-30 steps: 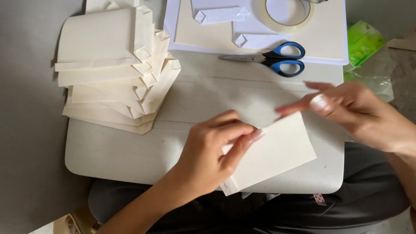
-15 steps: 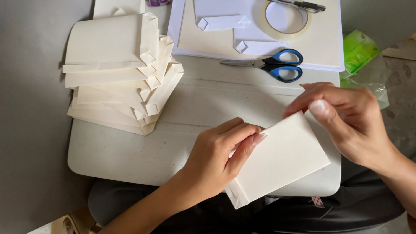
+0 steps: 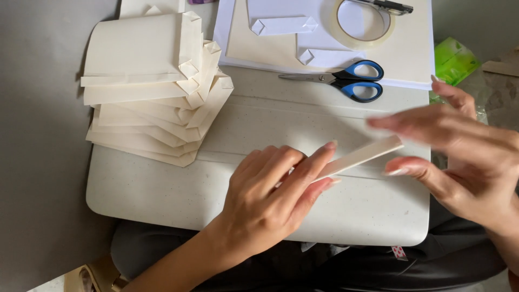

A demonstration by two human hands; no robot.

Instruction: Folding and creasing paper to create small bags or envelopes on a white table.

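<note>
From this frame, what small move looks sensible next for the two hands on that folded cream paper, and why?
Probably lay the folded cream paper flat on the white lap table. It stands tilted on edge, pinched by the left hand, while the right hand is open beside it, blurred. The stack of folded papers lies flat, all alike.
</note>
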